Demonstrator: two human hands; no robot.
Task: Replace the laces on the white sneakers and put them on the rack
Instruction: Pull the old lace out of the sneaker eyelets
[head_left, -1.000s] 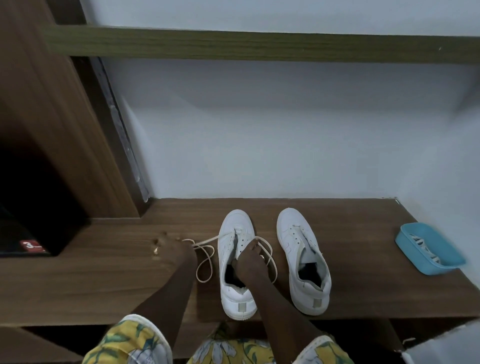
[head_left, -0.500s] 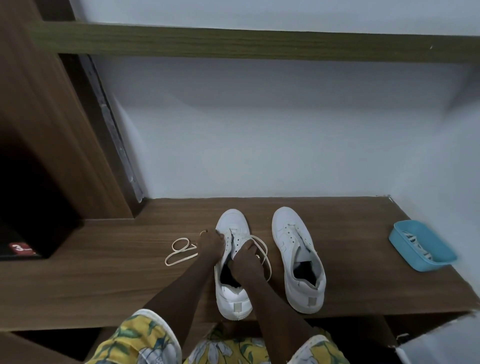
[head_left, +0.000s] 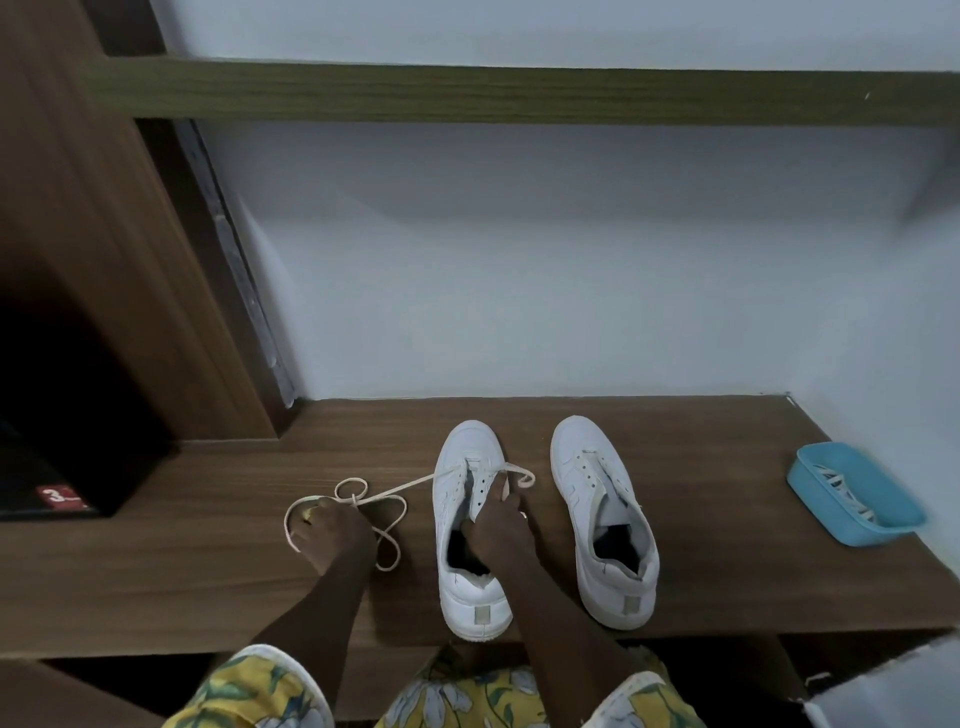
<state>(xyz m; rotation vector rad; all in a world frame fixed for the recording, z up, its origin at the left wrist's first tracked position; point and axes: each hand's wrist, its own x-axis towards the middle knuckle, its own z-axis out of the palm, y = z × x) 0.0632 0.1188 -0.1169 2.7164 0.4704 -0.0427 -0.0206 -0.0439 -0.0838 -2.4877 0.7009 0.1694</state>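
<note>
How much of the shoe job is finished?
Done: the right sneaker looks lace-free. In hand: the left hand holds the cream lace, mostly out of the left sneaker, gripped by the right hand. Left: fresh laces, maybe those in the blue basket, then racking.

Dim wooden alcove.
Wood-grain bench (head_left: 727, 519) spans 3 to 9 o'clock; pale wall (head_left: 519, 260) behind it; olive-brown shelf (head_left: 519, 96) crosses at 12; tall brown cabinet (head_left: 78, 234) stands at 10.
</note>
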